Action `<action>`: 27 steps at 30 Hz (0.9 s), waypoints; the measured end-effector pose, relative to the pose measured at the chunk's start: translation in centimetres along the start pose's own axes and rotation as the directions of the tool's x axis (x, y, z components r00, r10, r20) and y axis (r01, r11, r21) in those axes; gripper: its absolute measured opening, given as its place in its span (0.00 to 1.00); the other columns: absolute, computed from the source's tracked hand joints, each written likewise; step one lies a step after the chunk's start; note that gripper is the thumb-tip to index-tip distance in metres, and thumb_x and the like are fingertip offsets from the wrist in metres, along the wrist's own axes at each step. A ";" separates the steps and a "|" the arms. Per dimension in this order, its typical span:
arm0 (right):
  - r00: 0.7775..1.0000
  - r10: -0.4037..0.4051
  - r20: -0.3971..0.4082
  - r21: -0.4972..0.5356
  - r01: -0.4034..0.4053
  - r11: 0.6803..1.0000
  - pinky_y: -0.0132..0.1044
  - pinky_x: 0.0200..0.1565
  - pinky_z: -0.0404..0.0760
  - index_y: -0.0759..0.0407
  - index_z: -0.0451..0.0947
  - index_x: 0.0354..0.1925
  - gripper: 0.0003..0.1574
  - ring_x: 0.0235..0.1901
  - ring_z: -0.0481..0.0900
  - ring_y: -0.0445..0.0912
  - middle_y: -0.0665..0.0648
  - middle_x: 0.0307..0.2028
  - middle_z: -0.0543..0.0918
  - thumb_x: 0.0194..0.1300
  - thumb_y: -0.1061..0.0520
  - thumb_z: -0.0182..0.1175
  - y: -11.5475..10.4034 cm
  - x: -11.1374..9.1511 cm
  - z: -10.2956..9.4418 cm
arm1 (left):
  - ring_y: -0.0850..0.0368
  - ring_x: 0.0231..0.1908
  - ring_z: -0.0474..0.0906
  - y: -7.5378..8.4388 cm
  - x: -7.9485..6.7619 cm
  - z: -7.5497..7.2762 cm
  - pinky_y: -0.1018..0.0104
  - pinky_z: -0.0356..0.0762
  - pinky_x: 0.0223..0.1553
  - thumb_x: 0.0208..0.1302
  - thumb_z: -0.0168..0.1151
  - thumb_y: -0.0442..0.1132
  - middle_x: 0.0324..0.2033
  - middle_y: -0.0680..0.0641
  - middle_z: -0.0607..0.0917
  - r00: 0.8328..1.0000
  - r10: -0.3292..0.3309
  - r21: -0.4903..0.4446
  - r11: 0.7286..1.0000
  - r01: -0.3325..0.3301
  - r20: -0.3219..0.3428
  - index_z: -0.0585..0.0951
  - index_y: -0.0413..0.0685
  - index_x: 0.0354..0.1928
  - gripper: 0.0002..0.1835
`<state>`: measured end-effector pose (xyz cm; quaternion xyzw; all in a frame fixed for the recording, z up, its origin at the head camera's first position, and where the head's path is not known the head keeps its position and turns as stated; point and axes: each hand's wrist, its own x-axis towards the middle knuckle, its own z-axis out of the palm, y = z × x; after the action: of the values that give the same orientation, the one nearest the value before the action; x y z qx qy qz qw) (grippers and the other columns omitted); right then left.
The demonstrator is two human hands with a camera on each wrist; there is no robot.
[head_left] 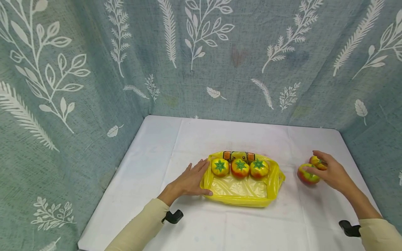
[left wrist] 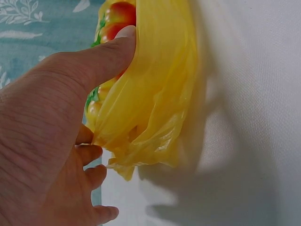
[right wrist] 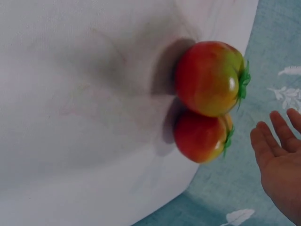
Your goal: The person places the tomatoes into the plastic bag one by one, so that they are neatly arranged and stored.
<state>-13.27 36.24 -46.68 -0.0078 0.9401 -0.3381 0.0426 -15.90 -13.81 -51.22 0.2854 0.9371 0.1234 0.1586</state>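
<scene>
A yellow plastic bag (head_left: 238, 201), spread open in a box shape, lies on the table. Three red-and-yellow tomatoes with green tops stand in a row inside its far side, the middle tomato (head_left: 240, 168) among them. At the bag's left end is my left hand (head_left: 190, 179), fingers spread along the outside and thumb (left wrist: 108, 59) resting at the near rim. On the right, my right hand (head_left: 334, 174) hovers with loosely bent fingers over two more tomatoes. The larger tomato (right wrist: 207, 77) and the smaller tomato (right wrist: 200, 136) sit side by side, apart from the fingers in the right wrist view.
A white cloth covers the table (head_left: 150, 150). Blue-green curtains (head_left: 220, 87) with white leaf prints hang behind it and at both sides. A printed winking face (head_left: 238, 156) shows on the bag's far wall. Black straps with camera mounts (head_left: 173, 217) are on both wrists.
</scene>
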 end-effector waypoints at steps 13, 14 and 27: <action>0.992 0.052 -0.113 0.010 -0.051 0.999 0.76 0.55 0.65 0.77 0.46 0.75 0.54 0.63 0.57 0.82 0.85 0.68 0.55 0.73 0.44 0.61 2.9 0.2 -0.5 | 0.49 0.79 0.41 0.0 -0.1 -0.1 0.40 0.43 0.74 0.55 0.66 0.73 0.80 0.45 0.47 1.000 -0.003 -0.004 1.000 0.003 -0.002 0.45 0.43 0.81 0.65; 0.991 0.059 -0.118 0.010 -0.058 0.998 0.76 0.55 0.65 0.76 0.46 0.75 0.54 0.63 0.56 0.82 0.85 0.68 0.55 0.73 0.44 0.61 3.2 0.2 -0.5 | 0.49 0.79 0.41 -0.1 -0.1 -0.1 0.40 0.43 0.74 0.55 0.65 0.73 0.80 0.45 0.46 1.000 -0.004 -0.004 1.000 0.004 -0.001 0.45 0.43 0.81 0.65; 0.979 0.146 -0.140 0.048 -0.140 0.989 0.77 0.55 0.64 0.76 0.41 0.76 0.60 0.63 0.56 0.82 0.86 0.68 0.53 0.72 0.39 0.59 5.6 1.1 -0.3 | 0.49 0.79 0.41 0.0 -0.1 0.1 0.41 0.43 0.75 0.56 0.65 0.73 0.80 0.45 0.47 1.000 -0.009 -0.006 1.000 0.009 0.003 0.45 0.43 0.81 0.65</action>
<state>-14.30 40.65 -50.10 0.0849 0.9323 -0.3515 -0.0005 -15.74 -13.88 -51.31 0.2809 0.9378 0.1248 0.1615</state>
